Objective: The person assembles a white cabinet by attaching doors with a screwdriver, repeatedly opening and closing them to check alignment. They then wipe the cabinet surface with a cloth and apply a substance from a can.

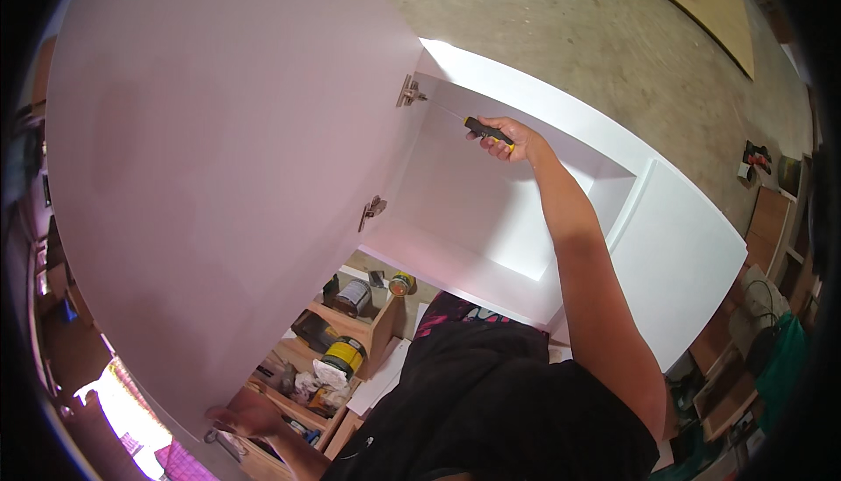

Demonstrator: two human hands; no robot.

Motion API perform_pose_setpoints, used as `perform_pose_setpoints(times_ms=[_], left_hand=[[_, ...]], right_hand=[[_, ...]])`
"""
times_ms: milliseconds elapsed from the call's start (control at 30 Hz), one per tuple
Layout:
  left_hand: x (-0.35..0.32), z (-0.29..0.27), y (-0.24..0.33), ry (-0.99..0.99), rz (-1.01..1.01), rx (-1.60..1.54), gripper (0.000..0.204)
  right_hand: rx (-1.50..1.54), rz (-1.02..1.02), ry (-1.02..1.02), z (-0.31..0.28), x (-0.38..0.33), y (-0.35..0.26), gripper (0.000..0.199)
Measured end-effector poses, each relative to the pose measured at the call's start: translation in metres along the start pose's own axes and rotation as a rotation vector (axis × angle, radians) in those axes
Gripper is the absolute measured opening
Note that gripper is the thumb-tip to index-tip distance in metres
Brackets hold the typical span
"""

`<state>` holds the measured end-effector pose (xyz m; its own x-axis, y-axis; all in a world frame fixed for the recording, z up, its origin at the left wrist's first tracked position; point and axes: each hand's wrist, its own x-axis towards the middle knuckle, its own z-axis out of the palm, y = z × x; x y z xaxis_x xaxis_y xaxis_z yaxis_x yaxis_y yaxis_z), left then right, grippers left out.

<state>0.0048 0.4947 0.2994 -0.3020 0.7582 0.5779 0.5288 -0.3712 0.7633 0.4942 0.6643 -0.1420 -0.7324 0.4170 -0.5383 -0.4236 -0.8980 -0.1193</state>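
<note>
The right hand (511, 137) is closed around a yellow-and-black screwdriver (487, 130), light and rigid, aimed at the upper hinge (409, 92) inside the white cabinet (683, 253), while the left hand (238, 417) apparently grips the stiff, likely heavy door (219, 174) by its lower edge.

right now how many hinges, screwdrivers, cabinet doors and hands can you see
hinges: 2 (upper, lower)
screwdriver: 1, in the right hand
cabinet door: 1, left hand at its lower edge
hands: 2
total: 6
</note>
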Motion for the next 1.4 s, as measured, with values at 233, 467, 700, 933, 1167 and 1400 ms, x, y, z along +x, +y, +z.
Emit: perform_pose_setpoints(times_ms=[233,467,700,933,1167,1400], left_hand=[[0.003,-0.056,-0.028,-0.266,0.128,-0.103,0.043],[-0.001,-0.004,-0.005,-0.186,0.026,-0.256,0.039],[0.001,0.007,0.003,-0.144,-0.003,-0.217,0.035],[0.003,0.010,0.002,-0.115,0.039,-0.197,0.037],[0.004,0.019,0.010,-0.163,0.052,-0.153,0.038],[0.004,0.016,0.007,-0.165,0.015,-0.231,0.034]], right_hand=[[-0.079,-0.082,0.189,0.013,-0.003,0.005,0.043],[-0.799,-0.251,0.551,0.035,0.029,0.134,0.031],[-1.243,-0.595,0.724,0.117,0.029,0.253,0.030],[-1.249,-0.699,0.795,0.120,0.049,0.261,0.029],[-1.248,-0.755,0.800,0.122,0.052,0.264,0.029],[-1.367,-0.842,0.814,0.114,0.056,0.260,0.025]])
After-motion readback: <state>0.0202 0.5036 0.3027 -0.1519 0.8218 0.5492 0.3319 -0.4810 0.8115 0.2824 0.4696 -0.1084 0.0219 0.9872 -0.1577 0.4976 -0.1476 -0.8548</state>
